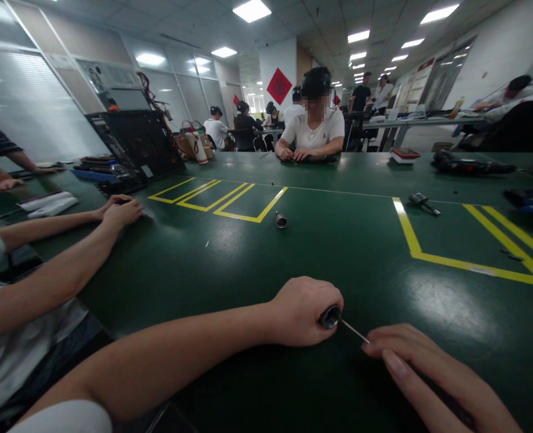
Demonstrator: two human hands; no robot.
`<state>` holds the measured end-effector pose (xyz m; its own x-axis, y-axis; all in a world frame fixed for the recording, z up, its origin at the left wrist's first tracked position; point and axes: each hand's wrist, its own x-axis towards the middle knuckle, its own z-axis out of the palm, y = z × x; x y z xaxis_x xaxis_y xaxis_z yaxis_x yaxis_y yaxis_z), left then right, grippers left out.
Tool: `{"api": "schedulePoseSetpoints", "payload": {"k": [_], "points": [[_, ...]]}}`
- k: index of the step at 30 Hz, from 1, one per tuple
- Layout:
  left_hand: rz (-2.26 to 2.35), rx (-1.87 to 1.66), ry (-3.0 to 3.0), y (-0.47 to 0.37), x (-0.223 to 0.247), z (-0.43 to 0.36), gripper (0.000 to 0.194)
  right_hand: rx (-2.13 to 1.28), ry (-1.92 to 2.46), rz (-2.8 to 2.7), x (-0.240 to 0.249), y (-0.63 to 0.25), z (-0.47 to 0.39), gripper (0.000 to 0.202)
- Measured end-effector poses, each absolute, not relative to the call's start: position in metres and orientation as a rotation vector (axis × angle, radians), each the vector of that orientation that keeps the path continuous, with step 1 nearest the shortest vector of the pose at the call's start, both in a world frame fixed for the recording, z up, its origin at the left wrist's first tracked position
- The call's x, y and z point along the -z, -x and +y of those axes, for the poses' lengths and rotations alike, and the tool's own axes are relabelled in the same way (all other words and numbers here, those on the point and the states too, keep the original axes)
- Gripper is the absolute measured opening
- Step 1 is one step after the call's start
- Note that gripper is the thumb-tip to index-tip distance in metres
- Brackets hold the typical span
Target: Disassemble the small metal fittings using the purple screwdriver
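My left hand (306, 310) is closed around a dark hollow metal cylinder (330, 316), its open round end turned toward my right side. Between the thumb and fingers of my right hand (428, 367) is a slim screwdriver (355, 331) with a thin metal shaft. The tip of the shaft reaches the rim of the cylinder; whether it goes inside I cannot tell. Most of the screwdriver's handle is hidden by my palm. Farther off on the green table (248, 270) lies a small metal chuck-like part (281, 221).
Yellow tape (473, 267) marks boxes on the table. A metal part with a shaft (423, 203) lies at the right, a black power tool (469, 163) behind it. A neighbour's hands (122, 210) rest at the left. Across sits a person (315, 129).
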<state>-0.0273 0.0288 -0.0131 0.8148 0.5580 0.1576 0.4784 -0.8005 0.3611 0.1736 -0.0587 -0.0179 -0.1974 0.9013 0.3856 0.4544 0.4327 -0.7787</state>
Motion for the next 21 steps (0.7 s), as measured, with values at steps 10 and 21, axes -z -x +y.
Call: {"api": "schedulePoseSetpoints", "payload": {"k": [10, 21], "points": [[0.701, -0.516, -2.577, 0.028, 0.010, 0.033, 0.007, -1.345, 1.296, -1.265, 0.024, -0.177, -0.052, 0.034], [0.840, -0.858, -2.470, 0.028, 0.015, 0.032, 0.018, -1.076, 1.295, -1.629, 0.019, -0.176, -0.053, 0.022]]}}
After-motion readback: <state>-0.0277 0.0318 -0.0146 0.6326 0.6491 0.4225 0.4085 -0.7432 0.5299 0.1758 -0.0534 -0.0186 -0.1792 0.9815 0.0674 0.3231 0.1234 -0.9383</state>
